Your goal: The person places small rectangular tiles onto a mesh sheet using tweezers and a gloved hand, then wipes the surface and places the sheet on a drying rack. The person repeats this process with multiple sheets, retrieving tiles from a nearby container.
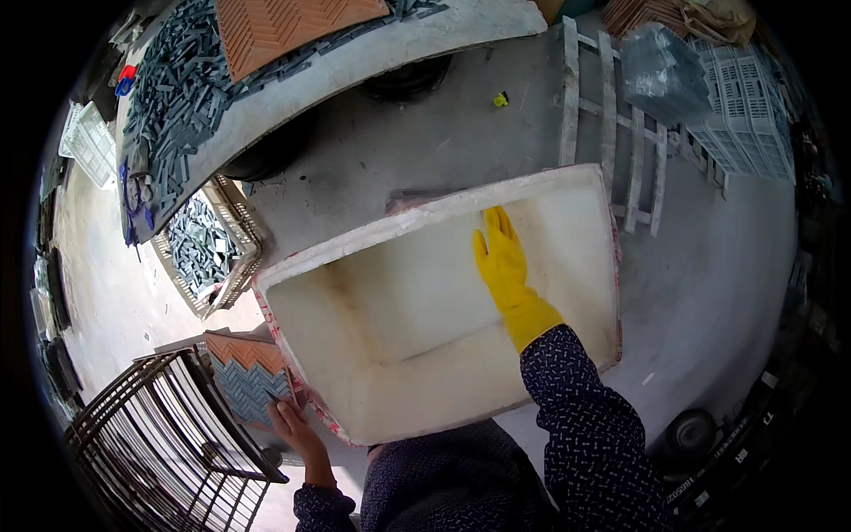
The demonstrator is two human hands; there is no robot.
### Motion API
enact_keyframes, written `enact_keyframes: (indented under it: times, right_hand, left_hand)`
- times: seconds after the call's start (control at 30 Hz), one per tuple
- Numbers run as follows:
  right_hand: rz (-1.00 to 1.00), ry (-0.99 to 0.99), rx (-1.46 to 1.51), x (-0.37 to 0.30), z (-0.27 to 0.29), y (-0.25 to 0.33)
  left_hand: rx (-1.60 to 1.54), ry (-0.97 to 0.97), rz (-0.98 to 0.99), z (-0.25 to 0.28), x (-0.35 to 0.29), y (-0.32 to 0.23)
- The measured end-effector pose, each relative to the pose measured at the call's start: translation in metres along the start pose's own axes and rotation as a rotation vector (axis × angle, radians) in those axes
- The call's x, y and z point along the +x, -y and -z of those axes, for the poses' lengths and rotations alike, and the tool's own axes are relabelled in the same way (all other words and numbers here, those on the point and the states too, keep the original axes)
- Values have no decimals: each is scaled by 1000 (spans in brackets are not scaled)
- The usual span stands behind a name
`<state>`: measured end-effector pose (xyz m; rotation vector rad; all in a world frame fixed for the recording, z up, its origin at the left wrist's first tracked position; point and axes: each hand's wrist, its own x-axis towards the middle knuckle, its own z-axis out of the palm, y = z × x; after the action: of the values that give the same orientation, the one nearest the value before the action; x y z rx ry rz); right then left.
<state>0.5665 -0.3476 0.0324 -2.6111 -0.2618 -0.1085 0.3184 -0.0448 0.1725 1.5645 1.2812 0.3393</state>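
Note:
My left hand (pixel 299 434) is bare and closed at the lower right edge of an orange herringbone mould board (pixel 245 349). Part of the board's zigzag pattern is filled with grey strip tiles (pixel 248 390); the far strip shows bare orange. Over the large white foam box (pixel 372 232) in front of me, my right hand (pixel 506 279) wears a yellow rubber glove. Its fingers are stretched toward the far wall, the thumb apart, with nothing visible in them. Brownish stains mark the box's pale inside, and its rim is rough.
A metal rack (pixel 164 417) stands at lower left. Beyond the box, a table (pixel 355 84) bears heaped grey tiles (pixel 182 106) and another orange mould board (pixel 292 31). A plastic crate (pixel 244 232) of tiles sits left. At right are a pallet (pixel 609 115) and stacked white crates (pixel 740 106).

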Motion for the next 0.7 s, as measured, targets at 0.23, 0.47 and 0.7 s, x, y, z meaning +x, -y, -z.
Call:
enact_keyframes:
  times: [0.23,0.47,0.7]
  right_hand:
    - [-75,102,-214,-26,-88,56]
    - [-180,-139,28,-16,-49,6]
    - [-518,-201,190,23,-61,-88]
  left_hand:
    - [25,-59,99,2,-6,66]
    - [14,-101,149,-1,-7,68]
    - [120,-64,74,-9,-7,73]
